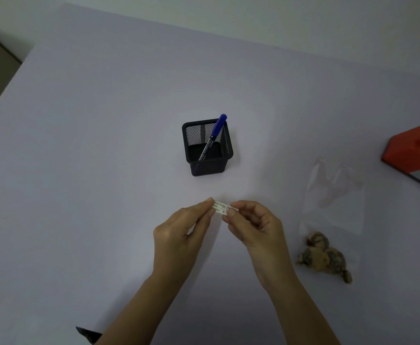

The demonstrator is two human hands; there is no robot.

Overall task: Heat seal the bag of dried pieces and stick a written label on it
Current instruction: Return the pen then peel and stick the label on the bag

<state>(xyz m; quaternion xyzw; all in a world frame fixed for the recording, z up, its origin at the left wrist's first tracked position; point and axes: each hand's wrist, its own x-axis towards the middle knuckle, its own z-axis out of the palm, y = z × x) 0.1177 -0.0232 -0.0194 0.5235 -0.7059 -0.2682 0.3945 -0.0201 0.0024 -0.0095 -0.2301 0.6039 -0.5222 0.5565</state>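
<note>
1. Table (91,145): pale grey-lilac top, filling most of the view.
2. Clear plastic bag (333,210): lying flat at 4 o'clock, well apart from both hands. Its mouth end points toward 1 o'clock; dried brown pieces (324,257) are bunched in its near end.
3. Orange heat sealer (413,155): at 3 o'clock, cut off by the frame edge, just beyond the bag's mouth.
4. Left hand (179,232): at 6 o'clock, thumb and forefinger pinching the left end of the label.
5. Right hand (256,227): beside it, thumb and forefinger pinching the label's right end, other fingers loosely curled.
6. Black mesh pen holder (186,140): square, upright at centre, at 12 o'clock from the hands.
7. Blue marker (215,131): capped, leaning in the holder toward 1 o'clock.
8. Label (220,207): small white strip with dark writing, held between the hands above the table.
</note>
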